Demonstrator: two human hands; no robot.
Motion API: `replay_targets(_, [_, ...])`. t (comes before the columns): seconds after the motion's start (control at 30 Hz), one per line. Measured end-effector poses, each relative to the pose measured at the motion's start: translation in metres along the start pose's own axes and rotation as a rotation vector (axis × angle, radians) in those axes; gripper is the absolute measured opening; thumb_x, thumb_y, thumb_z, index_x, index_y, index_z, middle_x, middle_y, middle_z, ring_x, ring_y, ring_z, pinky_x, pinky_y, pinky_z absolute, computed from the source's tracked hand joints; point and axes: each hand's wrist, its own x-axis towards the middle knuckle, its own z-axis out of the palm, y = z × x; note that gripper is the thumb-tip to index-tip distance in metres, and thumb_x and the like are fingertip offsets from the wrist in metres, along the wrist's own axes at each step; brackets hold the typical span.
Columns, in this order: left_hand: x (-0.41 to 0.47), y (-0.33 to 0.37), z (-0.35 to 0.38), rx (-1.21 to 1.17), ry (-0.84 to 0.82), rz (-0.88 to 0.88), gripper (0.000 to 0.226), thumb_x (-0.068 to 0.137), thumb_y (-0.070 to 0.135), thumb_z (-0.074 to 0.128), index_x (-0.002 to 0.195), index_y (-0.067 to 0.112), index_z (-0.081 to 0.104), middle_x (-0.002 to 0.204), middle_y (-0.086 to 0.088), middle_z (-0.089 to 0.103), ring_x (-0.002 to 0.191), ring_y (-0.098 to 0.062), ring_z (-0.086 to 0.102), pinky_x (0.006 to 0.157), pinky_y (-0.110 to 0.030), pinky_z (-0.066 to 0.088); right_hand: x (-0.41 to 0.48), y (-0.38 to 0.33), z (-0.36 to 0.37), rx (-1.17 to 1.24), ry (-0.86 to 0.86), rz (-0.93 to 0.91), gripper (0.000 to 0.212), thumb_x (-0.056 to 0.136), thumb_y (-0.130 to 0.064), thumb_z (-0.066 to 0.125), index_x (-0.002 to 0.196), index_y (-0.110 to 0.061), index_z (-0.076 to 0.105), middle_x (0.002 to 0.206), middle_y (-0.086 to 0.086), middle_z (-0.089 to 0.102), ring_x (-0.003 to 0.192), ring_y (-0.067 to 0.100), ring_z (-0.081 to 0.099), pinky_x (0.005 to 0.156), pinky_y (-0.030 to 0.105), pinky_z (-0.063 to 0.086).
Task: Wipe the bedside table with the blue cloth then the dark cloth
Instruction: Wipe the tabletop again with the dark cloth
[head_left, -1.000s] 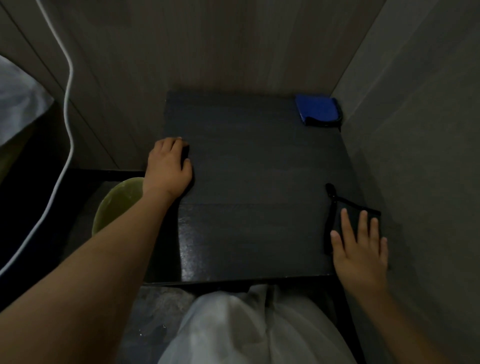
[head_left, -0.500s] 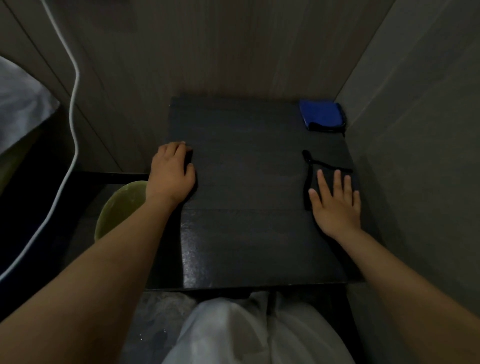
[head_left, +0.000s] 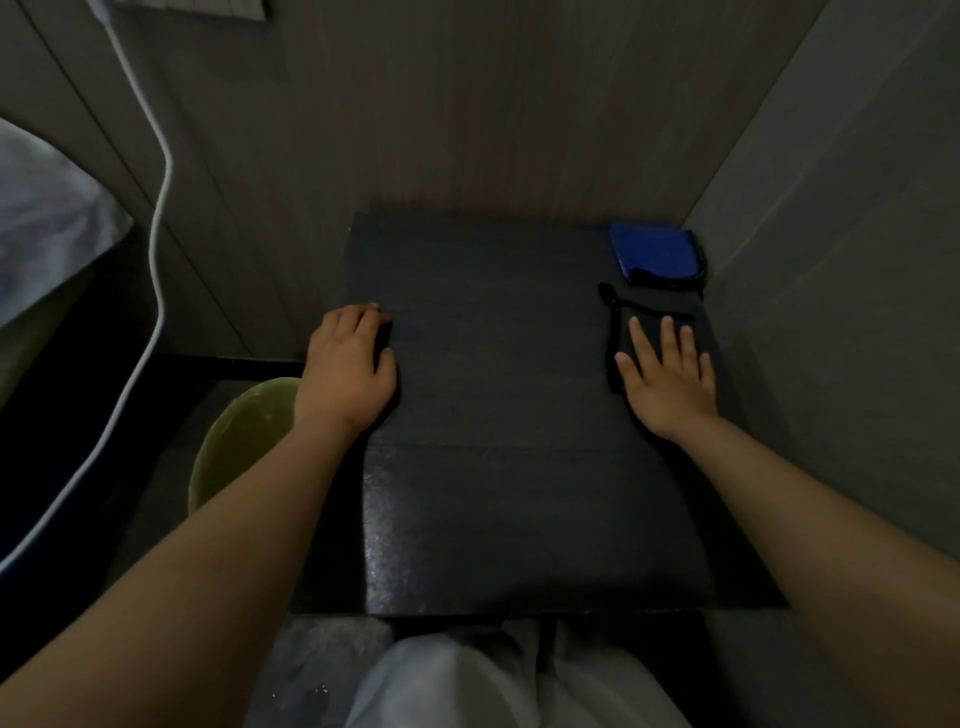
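Right hand (head_left: 667, 376) flat and spread, pressing the dark cloth (head_left: 621, 332) on the far right of the bedside table (head_left: 498, 499), blue cloth (head_left: 655, 252) just beyond in the far right corner, bare tabletop lying leftward toward the left hand (head_left: 349, 370), unclenched at the left edge, nothing visibly held

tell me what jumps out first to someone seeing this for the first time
Two bare hands lie on a dark rectangular bedside table: the left hand rests at its left edge, and the right hand lies flat with spread fingers on a dark cloth near the right side. The brightest thing is a folded blue cloth in the far right corner, and a white cable hangs down the wall at left.
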Motion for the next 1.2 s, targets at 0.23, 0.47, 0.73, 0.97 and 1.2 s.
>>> replay_targets(0.23, [0.000, 0.002, 0.000, 0.009, 0.005, -0.001, 0.048, 0.082, 0.026, 0.043, 0.123, 0.006, 0.055, 0.131, -0.015, 0.052, 0.120, -0.033, 0.043, 0.099, -0.043, 0.034, 0.014, 0.002, -0.007, -0.015, -0.024, -0.037, 0.057, 0.098, -0.055, 0.010, 0.149, -0.040, -0.012, 0.159, 0.000, -0.021, 0.146, 0.021, -0.020, 0.117, 0.043, -0.008])
replay_targets(0.47, [-0.001, 0.007, -0.002, 0.086, -0.037, -0.001, 0.048, 0.084, 0.027, 0.039, 0.123, 0.003, 0.054, 0.131, -0.017, 0.052, 0.117, -0.036, 0.045, 0.097, -0.045, 0.037, 0.021, 0.004, -0.017, -0.007, -0.110, -0.067, 0.058, 0.098, -0.057, 0.011, 0.148, -0.041, -0.013, 0.158, -0.001, -0.024, 0.145, 0.021, -0.022, 0.118, 0.043, -0.009])
replay_targets(0.73, [0.011, 0.040, -0.005, 0.151, -0.079, -0.126, 0.035, 0.085, 0.019, 0.051, 0.114, -0.002, 0.050, 0.131, -0.024, 0.044, 0.115, -0.040, 0.043, 0.095, -0.046, 0.035, 0.031, 0.017, -0.047, 0.292, -0.132, -0.153, 0.051, 0.101, -0.032, 0.041, 0.149, -0.023, 0.029, 0.160, 0.007, 0.014, 0.147, 0.026, 0.012, 0.118, 0.036, 0.014])
replay_targets(0.97, [0.038, 0.156, 0.027, -0.210, -0.184, -0.075, 0.038, 0.088, 0.011, 0.050, 0.124, -0.003, 0.045, 0.128, -0.021, 0.048, 0.119, -0.033, 0.044, 0.101, -0.034, 0.032, 0.028, 0.035, -0.053, 0.377, 0.129, 0.152, 0.020, 0.094, -0.015, 0.052, 0.087, 0.000, 0.062, 0.103, 0.020, 0.064, 0.086, 0.029, 0.059, 0.070, 0.031, 0.047])
replay_targets(1.2, [0.068, 0.229, 0.049, -0.524, -0.455, -0.420, 0.014, 0.090, 0.017, 0.054, 0.088, 0.003, 0.055, 0.108, -0.018, 0.062, 0.082, -0.021, 0.052, 0.063, -0.027, 0.041, 0.036, 0.037, -0.060, 0.355, 0.072, 0.282, 0.025, 0.090, -0.018, 0.056, 0.109, -0.002, 0.063, 0.114, 0.017, 0.062, 0.103, 0.033, 0.061, 0.079, 0.033, 0.050])
